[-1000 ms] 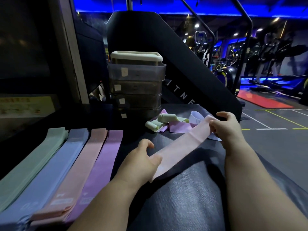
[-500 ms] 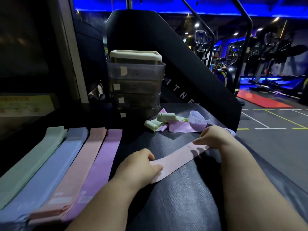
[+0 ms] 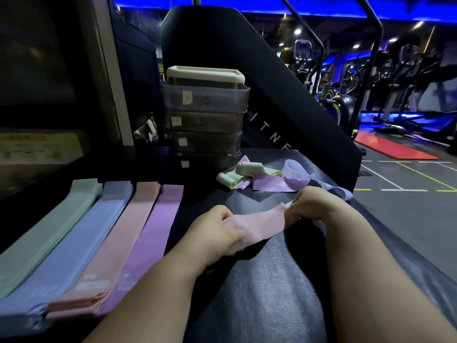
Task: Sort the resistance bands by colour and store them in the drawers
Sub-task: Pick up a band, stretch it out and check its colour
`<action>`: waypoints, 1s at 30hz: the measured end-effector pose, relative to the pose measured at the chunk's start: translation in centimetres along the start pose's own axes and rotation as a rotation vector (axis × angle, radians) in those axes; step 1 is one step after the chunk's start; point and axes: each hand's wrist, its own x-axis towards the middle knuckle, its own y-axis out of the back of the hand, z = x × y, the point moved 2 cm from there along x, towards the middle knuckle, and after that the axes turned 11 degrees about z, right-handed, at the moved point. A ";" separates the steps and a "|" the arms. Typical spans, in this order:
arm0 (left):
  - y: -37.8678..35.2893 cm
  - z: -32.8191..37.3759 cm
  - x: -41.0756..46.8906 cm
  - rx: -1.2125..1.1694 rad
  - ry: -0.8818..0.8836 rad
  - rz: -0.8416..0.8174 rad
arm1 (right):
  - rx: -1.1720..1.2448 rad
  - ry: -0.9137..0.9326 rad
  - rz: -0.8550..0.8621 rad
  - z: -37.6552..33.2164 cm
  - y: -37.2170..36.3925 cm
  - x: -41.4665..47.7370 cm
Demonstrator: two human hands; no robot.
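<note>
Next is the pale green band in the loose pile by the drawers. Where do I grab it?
Pinch the pale green band at its curled left end, likely from above and the left: that loop juts clear of the purple band, while the rest lies tangled over it.

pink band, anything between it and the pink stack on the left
Only the flat purple stack lies between the pink band and the pink stack; lifted, it should clear that.

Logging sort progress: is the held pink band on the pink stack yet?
No, left hand and right hand grip the pink band over the black mat, apart from the pink stack.
</note>
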 end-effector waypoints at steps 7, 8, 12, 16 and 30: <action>0.5 0.0 -0.3 -0.132 0.083 0.036 | -0.039 0.117 0.080 -0.5 0.6 -0.3; 0.6 0.1 -0.3 -0.124 0.078 0.054 | -0.025 0.129 0.074 -0.5 0.6 -0.3; 0.8 0.1 -0.3 -0.131 0.067 0.103 | 0.024 0.143 0.038 0.1 0.7 -0.3; 0.6 0.0 -0.2 -0.139 0.064 0.102 | -0.009 0.144 -0.020 -0.2 0.1 -0.8; 0.9 -0.1 0.2 -0.064 0.012 0.217 | 0.229 0.095 0.021 -0.9 1.1 -0.8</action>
